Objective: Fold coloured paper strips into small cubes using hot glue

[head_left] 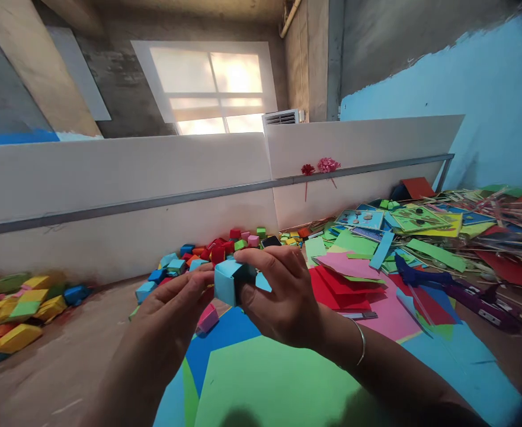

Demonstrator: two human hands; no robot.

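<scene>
A small light-blue folded paper cube (226,286) is held up between my two hands, above the coloured sheets. The fingertips of my left hand (172,314) pinch its left side. On the other side, the thumb and fingers of my right hand (282,296) close round its right edge, hiding that part of the cube. A flap or slanted edge shows at its top. Below the hands lie a large green paper sheet (282,379) and a blue sheet (225,338). One pink paper cube (207,318) sits just under my left fingers.
Colourful paper cubes (176,267) are heaped behind my hands, and more blocks (25,308) lie at far left. Red sheets (340,287), a purple glue gun (474,299), a blue strip (381,249) and paper scraps cover the right. A white board (122,184) with a metal rail stands behind.
</scene>
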